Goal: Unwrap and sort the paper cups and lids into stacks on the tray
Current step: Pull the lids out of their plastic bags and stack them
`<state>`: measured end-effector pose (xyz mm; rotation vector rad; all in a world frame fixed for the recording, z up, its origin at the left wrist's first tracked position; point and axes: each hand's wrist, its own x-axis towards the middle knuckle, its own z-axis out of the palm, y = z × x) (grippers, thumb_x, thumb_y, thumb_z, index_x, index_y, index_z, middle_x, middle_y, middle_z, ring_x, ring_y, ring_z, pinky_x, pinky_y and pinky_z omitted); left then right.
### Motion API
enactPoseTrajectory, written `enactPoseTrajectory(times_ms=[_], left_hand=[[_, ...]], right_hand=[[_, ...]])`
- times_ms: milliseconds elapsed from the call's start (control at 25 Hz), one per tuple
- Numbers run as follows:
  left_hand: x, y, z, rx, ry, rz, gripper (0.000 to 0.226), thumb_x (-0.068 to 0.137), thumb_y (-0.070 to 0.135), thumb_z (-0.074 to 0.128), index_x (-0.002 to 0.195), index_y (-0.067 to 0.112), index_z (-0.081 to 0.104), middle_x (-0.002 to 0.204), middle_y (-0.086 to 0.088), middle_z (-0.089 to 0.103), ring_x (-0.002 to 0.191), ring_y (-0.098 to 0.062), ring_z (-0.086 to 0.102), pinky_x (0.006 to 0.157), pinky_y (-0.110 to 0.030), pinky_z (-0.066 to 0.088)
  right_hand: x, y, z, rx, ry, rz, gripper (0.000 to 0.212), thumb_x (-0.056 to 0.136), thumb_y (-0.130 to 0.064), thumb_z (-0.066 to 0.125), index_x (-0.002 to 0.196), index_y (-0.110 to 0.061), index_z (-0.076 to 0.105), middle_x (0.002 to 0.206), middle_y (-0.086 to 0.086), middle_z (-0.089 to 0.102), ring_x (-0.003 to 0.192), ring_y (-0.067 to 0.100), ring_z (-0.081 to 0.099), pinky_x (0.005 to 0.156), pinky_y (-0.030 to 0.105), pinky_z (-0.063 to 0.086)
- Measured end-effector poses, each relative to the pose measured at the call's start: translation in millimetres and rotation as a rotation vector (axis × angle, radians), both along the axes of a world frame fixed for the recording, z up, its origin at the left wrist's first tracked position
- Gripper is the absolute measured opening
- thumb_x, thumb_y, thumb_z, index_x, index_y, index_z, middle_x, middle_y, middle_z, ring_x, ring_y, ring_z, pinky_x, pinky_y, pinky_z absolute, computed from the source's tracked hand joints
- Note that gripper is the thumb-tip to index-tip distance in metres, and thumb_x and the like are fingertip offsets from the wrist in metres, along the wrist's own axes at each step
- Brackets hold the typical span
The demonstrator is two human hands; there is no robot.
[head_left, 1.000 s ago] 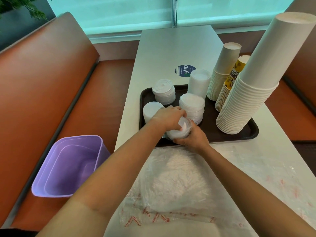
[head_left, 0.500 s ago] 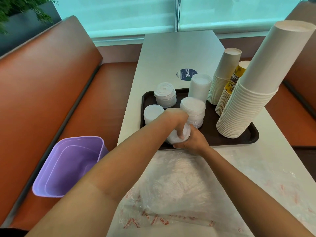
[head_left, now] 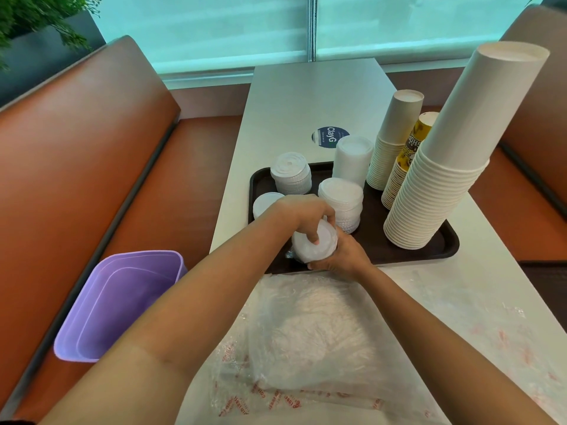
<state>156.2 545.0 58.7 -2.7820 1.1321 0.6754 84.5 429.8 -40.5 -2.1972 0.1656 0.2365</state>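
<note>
lid stack (head_left: 314, 245) | both hands' grip hides base, perhaps wrapped

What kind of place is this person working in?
Most likely a café or fast-food restaurant booth. An orange padded bench seat runs beside a long white table by a window, and a dark serving tray holds tall stacks of paper cups and stacks of lids.
</note>
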Motion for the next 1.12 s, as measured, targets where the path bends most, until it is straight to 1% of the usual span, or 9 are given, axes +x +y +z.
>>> enactPoseTrajectory(times_ms=[160,320,400,560,720,800,960,1000,1120], left_hand=[[-2,3,1,-0.03,-0.061,-0.036,0.052,0.078,0.029,0.074,0.124,0.024,0.05,0.125,-0.001,0.05,0.113,-0.018,0.046,0.081,-0.031,0.038],[-3,-1,-1,0.1,-0.04,-0.017,0.065,0.074,0.033,0.077,0.13,0.025,0.045,0.126,0.0,0.05,0.116,-0.02,0.046,0.088,-0.036,0.042],[-4,-3,0,0.088,-0.038,0.004,0.063,0.071,0.033,0.079,0.125,0.022,0.047,0.122,-0.002,0.051,0.111,-0.02,0.048,0.089,-0.037,0.045],[-6,1,4,0.009,0.012,0.029,0.05,0.073,0.028,0.078,0.11,0.018,0.045,0.112,-0.005,0.053,0.095,-0.018,0.046,0.078,-0.033,0.042],[-13,13,9,-0.094,0.076,0.064,0.053,0.081,0.019,0.07,0.127,0.017,0.044,0.121,-0.007,0.054,0.106,-0.023,0.05,0.083,-0.032,0.039],[-14,22,18,-0.242,0.093,0.121,0.05,0.086,0.017,0.066,0.131,0.016,0.045,0.124,-0.004,0.054,0.113,-0.021,0.05,0.086,-0.027,0.037],[-5,42,38,-0.749,0.222,0.401,0.041,0.089,0.011,0.06,0.127,0.02,0.047,0.112,0.002,0.052,0.102,-0.015,0.05,0.074,-0.014,0.04],[-3,48,39,-0.864,0.251,0.477,0.041,0.09,0.008,0.058,0.127,0.019,0.046,0.111,0.001,0.052,0.1,-0.015,0.05,0.074,-0.014,0.041],[1,61,37,-1.08,0.34,0.637,0.04,0.091,0.004,0.056,0.125,0.02,0.045,0.111,0.0,0.052,0.101,-0.017,0.051,0.078,-0.025,0.046]], right_hand=[[0,-2,-2,0.043,-0.018,0.026,0.099,0.055,-0.031,0.09,0.14,-0.028,0.039,0.134,-0.003,0.053,0.125,0.018,0.047,0.104,0.035,0.037],[1,-2,-2,0.044,-0.005,0.007,0.099,0.053,-0.032,0.09,0.138,-0.028,0.042,0.131,-0.005,0.055,0.123,0.017,0.049,0.103,0.036,0.039],[0,-1,-1,0.014,-0.011,0.03,0.101,0.053,-0.034,0.09,0.14,-0.028,0.039,0.131,-0.005,0.053,0.124,0.016,0.047,0.105,0.037,0.039],[-1,-3,-1,0.025,-0.024,0.006,0.1,0.052,-0.032,0.091,0.139,-0.028,0.04,0.127,-0.003,0.055,0.117,0.018,0.051,0.1,0.04,0.044],[-1,-1,-1,0.041,-0.008,0.005,0.1,0.052,-0.032,0.09,0.138,-0.029,0.04,0.126,-0.005,0.055,0.116,0.017,0.05,0.099,0.041,0.045],[-1,-1,-1,0.055,-0.02,-0.012,0.095,0.049,-0.033,0.089,0.133,-0.032,0.044,0.122,-0.007,0.058,0.113,0.017,0.053,0.096,0.04,0.047],[0,-3,-3,0.065,-0.032,-0.033,0.092,0.051,-0.029,0.09,0.132,-0.031,0.045,0.127,-0.006,0.056,0.118,0.017,0.05,0.1,0.039,0.044],[0,-3,-4,0.064,-0.027,-0.03,0.095,0.051,-0.03,0.09,0.135,-0.031,0.044,0.13,-0.005,0.055,0.12,0.018,0.049,0.102,0.039,0.042],[0,-4,-6,0.061,-0.021,-0.025,0.097,0.052,-0.031,0.09,0.136,-0.031,0.043,0.134,-0.004,0.053,0.124,0.02,0.046,0.105,0.041,0.04]])
